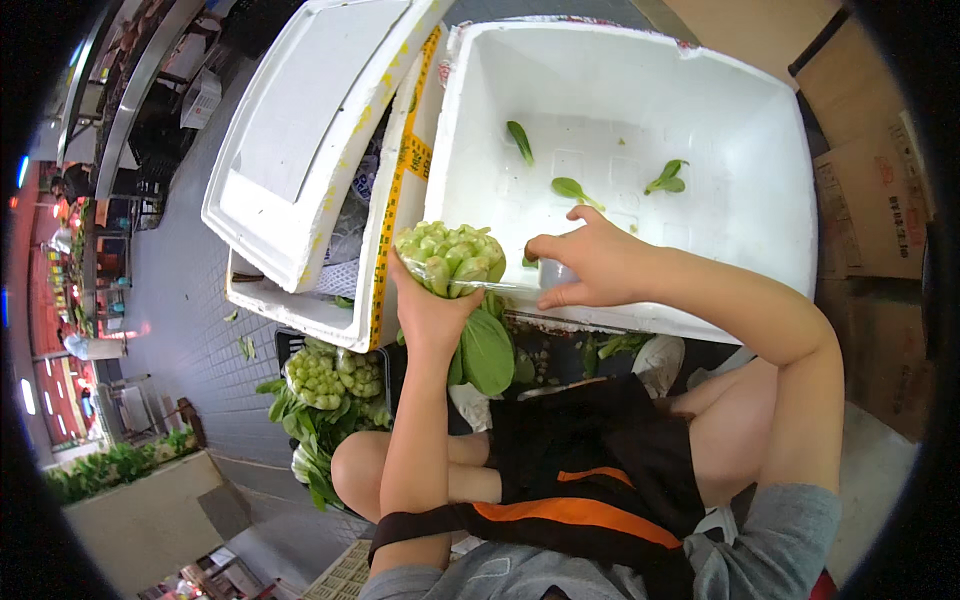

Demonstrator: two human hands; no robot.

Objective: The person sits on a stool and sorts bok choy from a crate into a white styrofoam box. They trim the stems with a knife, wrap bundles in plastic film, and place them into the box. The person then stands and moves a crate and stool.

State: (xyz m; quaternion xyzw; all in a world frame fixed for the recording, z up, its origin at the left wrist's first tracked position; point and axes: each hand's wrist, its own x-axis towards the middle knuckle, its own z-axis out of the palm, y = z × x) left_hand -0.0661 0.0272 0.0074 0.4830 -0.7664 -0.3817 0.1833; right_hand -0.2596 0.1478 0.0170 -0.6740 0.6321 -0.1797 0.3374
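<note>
My left hand (431, 319) grips a bundle of green bok choy (452, 259), its pale stem ends up and its leaves hanging below. A clear strip of tape or film (511, 287) crosses the stems and stretches to my right hand (611, 259). There my fingers curve around a translucent roll (556, 276), partly hidden behind them. Both hands are at the near side of a large white foam box (720, 217). Inside it lie a few loose leaves, among them a small sprig (667, 178).
To the left, a second foam box (300, 311) carries a tilted foam lid (292, 142) and holds plastic and netting. Below it, wrapped bok choy bundles (319, 379) sit in a black crate (289, 341). Cardboard boxes (870, 202) stand at right. Grey tiled floor (217, 225) extends left.
</note>
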